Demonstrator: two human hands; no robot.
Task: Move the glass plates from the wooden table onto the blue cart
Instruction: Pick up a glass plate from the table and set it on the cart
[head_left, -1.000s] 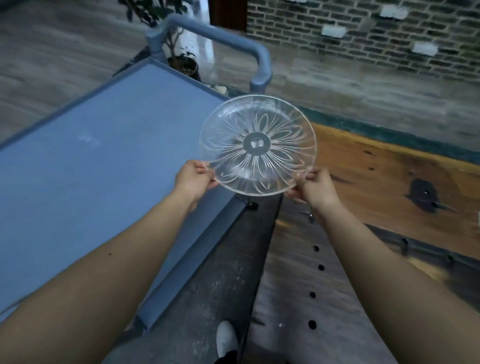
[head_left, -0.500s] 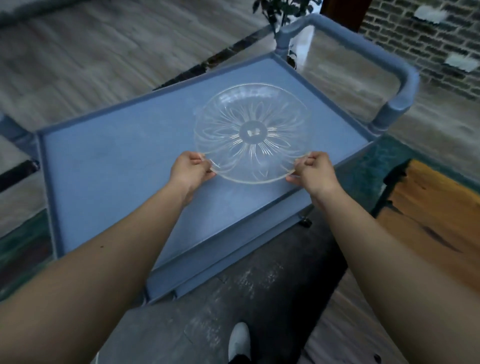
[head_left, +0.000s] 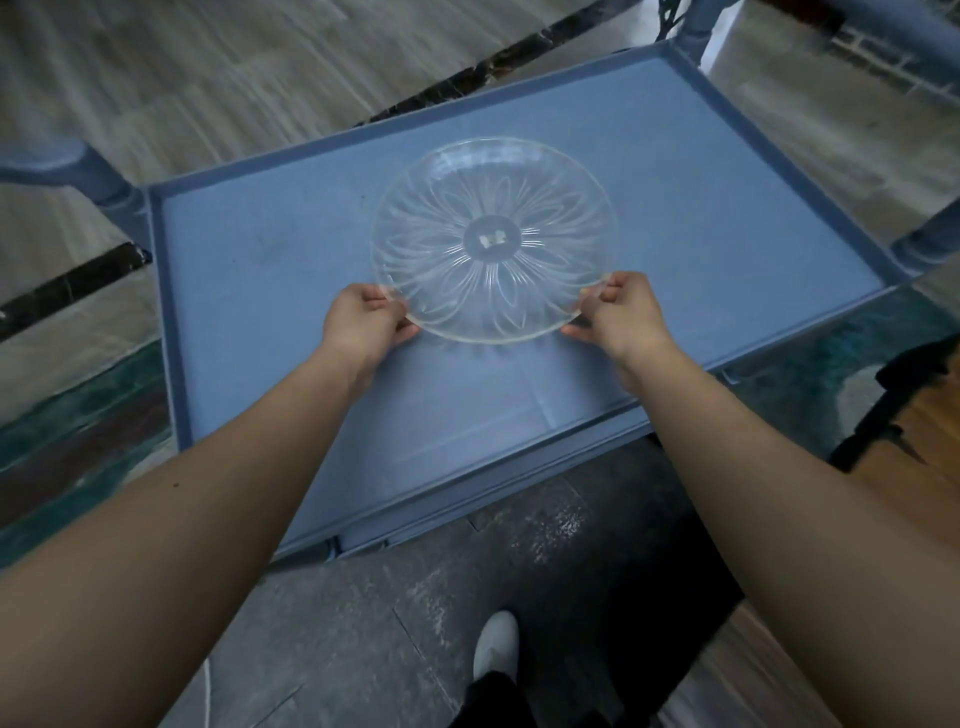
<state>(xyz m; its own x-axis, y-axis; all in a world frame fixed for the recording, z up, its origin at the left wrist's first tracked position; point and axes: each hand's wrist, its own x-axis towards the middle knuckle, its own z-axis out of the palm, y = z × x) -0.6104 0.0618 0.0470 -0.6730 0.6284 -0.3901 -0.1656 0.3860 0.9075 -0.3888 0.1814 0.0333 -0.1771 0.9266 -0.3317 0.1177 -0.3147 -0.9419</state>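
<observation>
Both hands (head_left: 363, 319) gripping glass plate (head_left: 492, 239), face-up, over blue cart (head_left: 260, 249)

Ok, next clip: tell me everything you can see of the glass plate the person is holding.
The glass plate is round, clear and colourless, with a pressed petal pattern radiating from a small flat centre disc to a smooth rim. It looks whole and empty. Both hands hold it by the near edge, the left hand on its left side and the right hand on its right. It lies nearly flat, over the middle of the blue cart top; whether it rests on the surface cannot be told.
</observation>
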